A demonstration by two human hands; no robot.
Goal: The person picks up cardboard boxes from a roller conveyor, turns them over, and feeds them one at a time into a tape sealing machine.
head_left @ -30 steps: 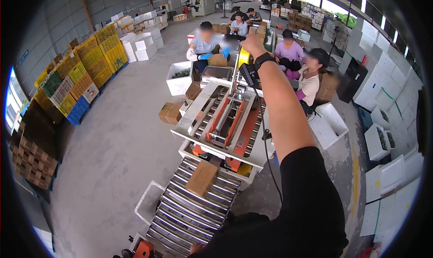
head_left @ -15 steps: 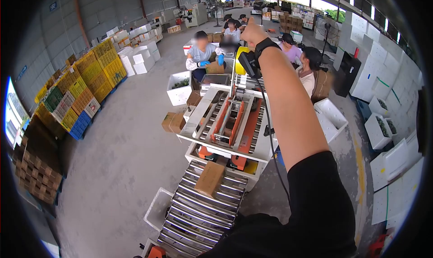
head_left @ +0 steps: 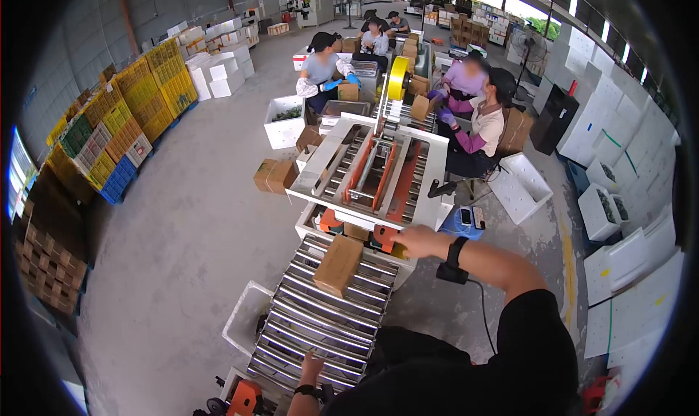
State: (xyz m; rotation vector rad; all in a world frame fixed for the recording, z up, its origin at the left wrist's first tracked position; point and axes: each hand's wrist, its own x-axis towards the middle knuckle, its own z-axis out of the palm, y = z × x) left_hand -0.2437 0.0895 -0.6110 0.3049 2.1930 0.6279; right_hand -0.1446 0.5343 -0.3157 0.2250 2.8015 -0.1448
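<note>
A taped cardboard box (head_left: pixel 339 265) lies on the roller conveyor (head_left: pixel 320 321), just below the carton sealing machine (head_left: pixel 408 176). My right hand (head_left: pixel 422 242) is at the machine's near edge, to the right of the box and apart from it. Its fingers point left beside an orange part (head_left: pixel 384 238), and I see nothing held. Low in the view, my left hand (head_left: pixel 312 366) is over the lower rollers, fingers apart, holding nothing visible. Another brown box (head_left: pixel 356 232) shows partly under the machine's front edge. A yellow tape roll (head_left: pixel 397 78) is mounted on top of the machine.
Co-workers sit on both sides of the line ahead; one in purple gloves (head_left: pixel 445 116) handles a small box (head_left: pixel 421 108). A brown carton (head_left: pixel 275 176) lies on the floor at left. White foam bins (head_left: pixel 518 190) flank the machine. Phones rest on a blue stool (head_left: pixel 459 230).
My right arm has dropped from pointing far ahead to the machine's near edge. My left hand has come into view over the rollers. The taped box has stayed on the rollers.
</note>
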